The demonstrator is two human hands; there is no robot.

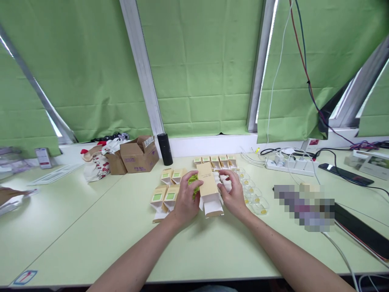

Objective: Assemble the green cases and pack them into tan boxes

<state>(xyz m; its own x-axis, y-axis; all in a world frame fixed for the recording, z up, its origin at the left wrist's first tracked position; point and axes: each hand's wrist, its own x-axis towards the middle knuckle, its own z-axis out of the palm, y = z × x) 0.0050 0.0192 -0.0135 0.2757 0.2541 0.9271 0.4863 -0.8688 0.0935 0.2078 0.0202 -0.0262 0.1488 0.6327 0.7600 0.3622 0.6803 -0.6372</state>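
A small tan cardboard box (208,180) is held above the table between my hands, its white-lined flaps hanging open at the near end. My left hand (189,194) grips its left side, fingers bent over the top. At the right side, my right hand (233,192) is closed with thumb and fingers against the box edge. White rounded pieces (225,182) show beside the right fingers; I cannot tell whether they are held. Bright green pieces (193,182) are partly hidden behind my left hand. Similar boxes with green windows (157,197) stand to the left, several with open flaps.
A row of small boxes (215,162) stands behind my hands. Clear plastic shells with yellow spots (259,206) lie to the right. Farther off are a black bottle (164,149), a brown carton (138,156), a power strip (290,167) with cables, and a dark phone (345,174).
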